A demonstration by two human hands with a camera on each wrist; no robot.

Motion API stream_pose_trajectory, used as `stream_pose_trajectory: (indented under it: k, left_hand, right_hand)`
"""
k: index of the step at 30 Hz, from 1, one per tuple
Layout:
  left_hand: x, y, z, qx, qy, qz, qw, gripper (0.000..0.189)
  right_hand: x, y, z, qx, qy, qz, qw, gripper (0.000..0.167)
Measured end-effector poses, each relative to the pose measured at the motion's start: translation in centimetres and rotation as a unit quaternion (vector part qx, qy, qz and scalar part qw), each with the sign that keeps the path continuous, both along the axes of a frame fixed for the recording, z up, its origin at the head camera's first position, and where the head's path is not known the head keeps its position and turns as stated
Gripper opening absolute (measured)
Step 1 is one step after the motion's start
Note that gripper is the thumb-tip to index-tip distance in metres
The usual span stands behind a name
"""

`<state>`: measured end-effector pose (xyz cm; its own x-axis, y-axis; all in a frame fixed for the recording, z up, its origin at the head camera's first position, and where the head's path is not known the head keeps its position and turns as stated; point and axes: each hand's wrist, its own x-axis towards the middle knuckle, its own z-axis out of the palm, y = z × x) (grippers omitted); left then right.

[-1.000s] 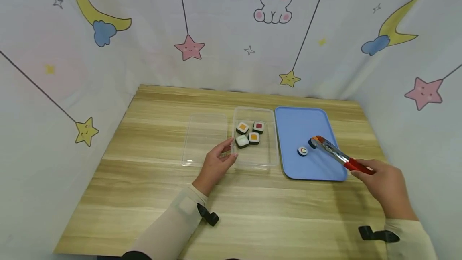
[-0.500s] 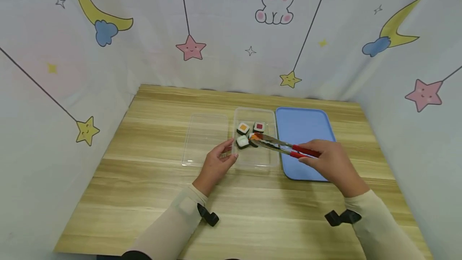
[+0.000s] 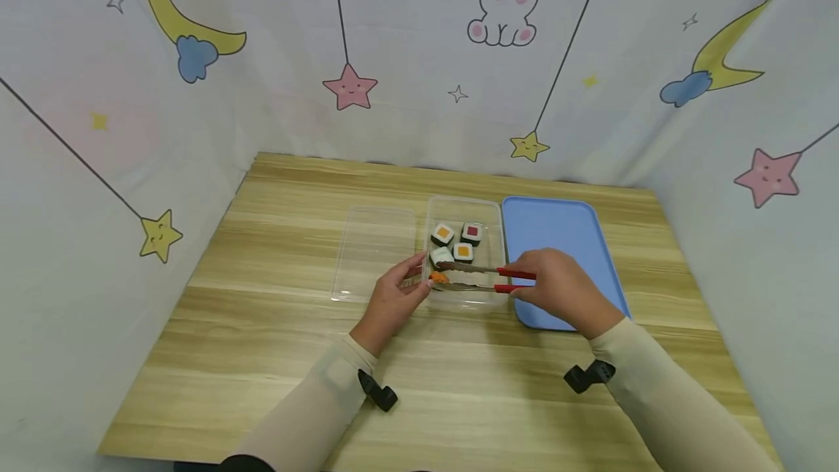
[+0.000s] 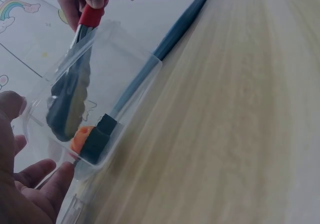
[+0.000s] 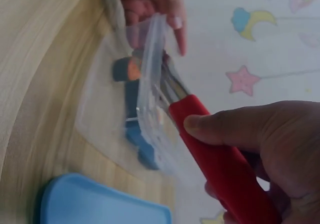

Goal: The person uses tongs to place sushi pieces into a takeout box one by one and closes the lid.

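Note:
My right hand (image 3: 557, 288) holds red-handled metal tongs (image 5: 210, 159) over the clear plastic container (image 3: 496, 239). In the head view the tong arms stand apart. An orange-topped sushi piece (image 4: 95, 144) sits at the container's near left corner, just past the tong tips in the left wrist view. Behind it in the container are several more sushi pieces, among them a yellow-centred one (image 3: 462, 252) and a red-centred one (image 3: 471, 232). My left hand (image 3: 390, 304) holds the container's near left corner, thumb and fingers on its walls.
A blue tray (image 3: 550, 221) lies right of the container, partly hidden under my right hand. On the left, a clear plastic lid (image 3: 373, 253) lies flat on the wooden table (image 3: 275, 355). A patterned white curtain (image 3: 419, 130) stands behind the table.
My right hand has carried the orange-topped sushi from the blue tray leftward into the container with the tongs. The tongs have spread apart there. My left hand has stayed in place.

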<state>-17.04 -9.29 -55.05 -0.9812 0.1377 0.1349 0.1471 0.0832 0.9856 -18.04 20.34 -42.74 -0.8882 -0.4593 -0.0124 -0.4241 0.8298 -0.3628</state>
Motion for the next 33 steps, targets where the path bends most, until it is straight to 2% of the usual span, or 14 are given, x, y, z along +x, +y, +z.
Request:
stream_pose_trajectory:
  k: [5,9,12,15,19,24,29,33]
  left_hand:
    - [0.1,0.0,0.1,0.001,-0.003,0.0,1.0,0.055]
    - [0.1,0.0,0.2,-0.009,-0.006,0.007,0.9999,0.055]
    - [0.0,0.1,0.2,-0.013,-0.006,0.01,0.9998,0.055]
    - [-0.1,0.2,0.2,-0.013,-0.007,0.011,0.9998,0.055]
    - [-0.1,0.4,0.1,-0.012,-0.016,0.012,0.9997,0.055]
    - [0.2,0.4,0.8,-0.01,-0.024,0.011,0.9996,0.056]
    - [1.0,0.4,2.7,-0.002,-0.026,0.0,0.9996,0.056]
    - [0.5,0.3,1.2,-0.007,-0.019,0.003,0.9998,0.056]
  right_hand:
    - [1.8,2.7,0.6,-0.061,0.026,-0.04,0.997,0.041]
    - [4.0,6.1,0.3,-0.114,0.061,-0.118,0.9845,0.047]
    - [5.5,9.0,-0.6,-0.12,0.077,-0.18,0.9733,0.048]
    - [6.8,11.5,-2.0,-0.098,0.074,-0.214,0.969,0.048]
    - [8.1,13.6,-4.1,-0.075,0.065,-0.229,0.9684,0.047]
    - [8.5,14.4,-5.8,-0.066,0.076,-0.233,0.9673,0.043]
    - [8.3,14.4,-5.8,-0.065,0.093,-0.232,0.9661,0.038]
    - [8.1,14.1,-4.6,-0.093,0.106,-0.229,0.9632,0.039]
